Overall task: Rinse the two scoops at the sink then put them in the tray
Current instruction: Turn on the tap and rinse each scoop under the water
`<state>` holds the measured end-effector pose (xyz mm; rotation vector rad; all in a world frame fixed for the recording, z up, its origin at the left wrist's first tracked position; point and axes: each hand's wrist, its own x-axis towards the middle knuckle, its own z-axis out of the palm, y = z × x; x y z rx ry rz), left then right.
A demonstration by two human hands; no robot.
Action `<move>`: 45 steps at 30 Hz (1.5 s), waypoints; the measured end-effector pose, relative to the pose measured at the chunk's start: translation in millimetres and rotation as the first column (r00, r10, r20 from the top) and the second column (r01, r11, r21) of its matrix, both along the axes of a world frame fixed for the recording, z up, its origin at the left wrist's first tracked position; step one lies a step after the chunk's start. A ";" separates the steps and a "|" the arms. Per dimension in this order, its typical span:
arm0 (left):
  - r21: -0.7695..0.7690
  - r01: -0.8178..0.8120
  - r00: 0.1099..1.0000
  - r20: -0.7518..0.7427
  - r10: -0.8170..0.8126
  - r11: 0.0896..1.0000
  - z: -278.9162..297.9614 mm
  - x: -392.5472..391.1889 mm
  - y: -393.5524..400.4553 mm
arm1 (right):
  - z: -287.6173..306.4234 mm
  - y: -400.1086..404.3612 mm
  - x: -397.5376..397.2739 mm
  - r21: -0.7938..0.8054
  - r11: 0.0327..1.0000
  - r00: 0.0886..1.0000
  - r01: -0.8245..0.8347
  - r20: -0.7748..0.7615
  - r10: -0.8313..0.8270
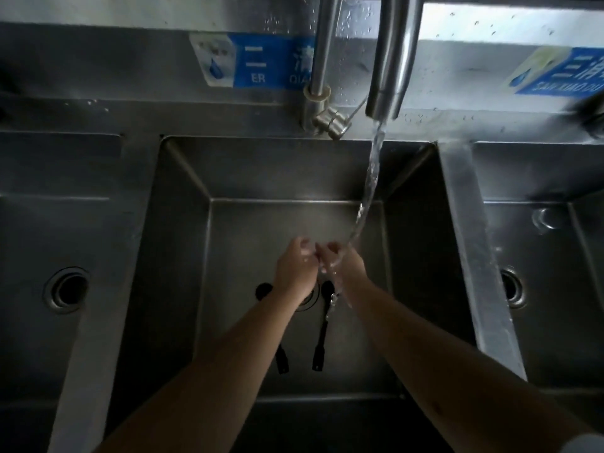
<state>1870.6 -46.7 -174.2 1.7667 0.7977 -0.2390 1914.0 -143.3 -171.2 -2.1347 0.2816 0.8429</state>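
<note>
Head view: both hands, left hand [295, 268] and right hand [343, 261], are rubbing together empty under the stream [371, 178]; two scoops [322, 335] are lying on the sink [183, 256] floor, needing picking up next.

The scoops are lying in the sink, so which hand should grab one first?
Probably left: the left hand hovers between both scoops, while water hits the right hand.
</note>
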 end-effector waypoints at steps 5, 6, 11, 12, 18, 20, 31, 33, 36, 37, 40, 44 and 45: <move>-0.093 0.136 0.958 -0.241 -0.155 0.986 -64.6 -64.4 -13.9 | -53.6 -24.5 -72.1 -0.136 0.989 0.996 -0.049 -0.078 0.038; -0.103 0.150 0.946 -0.275 -0.173 0.983 -73.2 -73.8 -15.9 | -61.6 -28.2 -83.4 -0.124 0.992 0.997 -0.013 -0.083 0.002; -0.115 0.271 0.915 -0.277 -0.293 0.956 -113.9 -96.5 -29.9 | -99.0 -41.0 -115.5 -0.181 0.977 0.989 0.109 -0.082 -0.125; -0.121 0.282 0.911 -0.279 -0.305 0.952 -117.3 -97.3 -32.1 | -106.5 -41.1 -117.7 -0.206 0.971 0.982 0.125 -0.111 -0.150; -0.173 0.342 0.902 -0.217 -0.374 0.924 -121.5 -97.6 -41.4 | -126.2 -41.4 -114.7 -0.271 0.961 0.991 -0.055 -0.135 0.019; -0.244 0.263 0.919 -0.230 -0.319 0.933 -116.9 -100.0 -42.9 | -119.8 -43.8 -116.8 -0.200 0.979 0.986 -0.050 -0.164 0.017; -0.330 -0.098 0.965 -0.262 0.008 0.939 -37.4 -77.5 -36.0 | -18.1 -55.6 -136.7 0.178 0.930 0.886 0.322 -0.402 -0.230; -0.394 -0.142 0.965 -0.258 0.039 0.908 -24.5 -72.2 -35.8 | 1.7 -56.2 -139.0 0.161 0.923 0.870 0.349 -0.422 -0.255; -0.453 -0.127 0.969 -0.248 0.012 0.882 -10.2 -68.0 -37.1 | 25.9 -56.7 -141.4 0.149 0.900 0.846 0.410 -0.431 -0.314; -0.465 -0.123 0.967 -0.253 0.002 0.877 -6.3 -67.2 -38.2 | 32.5 -57.1 -142.0 0.158 0.887 0.838 0.433 -0.434 -0.331; -0.520 -0.159 0.959 -0.282 0.007 0.839 0.1 -64.3 -44.1 | 48.9 -57.8 -142.3 0.183 0.864 0.828 0.469 -0.431 -0.358; -0.526 -0.264 0.925 -0.375 0.058 0.809 8.1 -61.8 -49.7 | 57.7 -62.1 -139.2 0.191 0.865 0.846 0.464 -0.384 -0.369; -0.537 -0.275 0.923 -0.379 0.063 0.797 11.1 -60.9 -49.9 | 58.3 -63.0 -137.9 0.195 0.865 0.847 0.463 -0.386 -0.366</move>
